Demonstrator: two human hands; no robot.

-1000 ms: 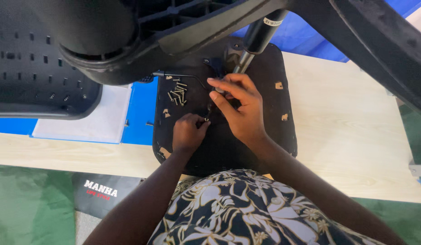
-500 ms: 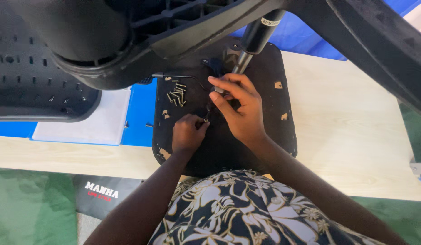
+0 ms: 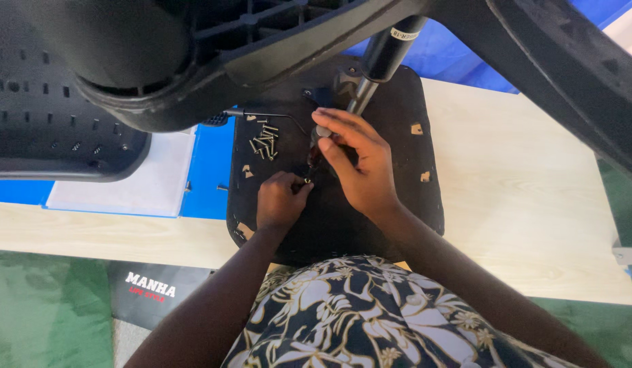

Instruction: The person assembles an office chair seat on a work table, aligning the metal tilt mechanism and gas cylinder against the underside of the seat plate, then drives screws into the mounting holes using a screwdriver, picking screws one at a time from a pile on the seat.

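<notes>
Down at the centre of the view, the right hand (image 3: 360,167) is curled around a short tool with a rounded handle, its tip pointing down onto the black seat panel (image 3: 398,204) that lies flat on the pale wooden surface (image 3: 534,204). The left hand (image 3: 280,201), at about eight o'clock from the right one, is pinched narrow on a small screw (image 3: 306,180) where the tool tip meets the panel; the two hands nearly touch. A loose heap of screws (image 3: 263,141) sits on the panel at ten o'clock from the right hand, with a thin bent key (image 3: 265,114) just above it. A chair's gas strut (image 3: 381,58) and dark chair base (image 3: 193,61) hang over the work at twelve o'clock. The screw looks likely to tip or slip from the pinch if the tool is pushed off-axis, and it could roll away among the others; the overhanging base also shades the spot, so misalignment is easy to miss. Compared with half a second ago, both hands sit in nearly the same place, the grip unchanged, and only the view has drifted slightly.
</notes>
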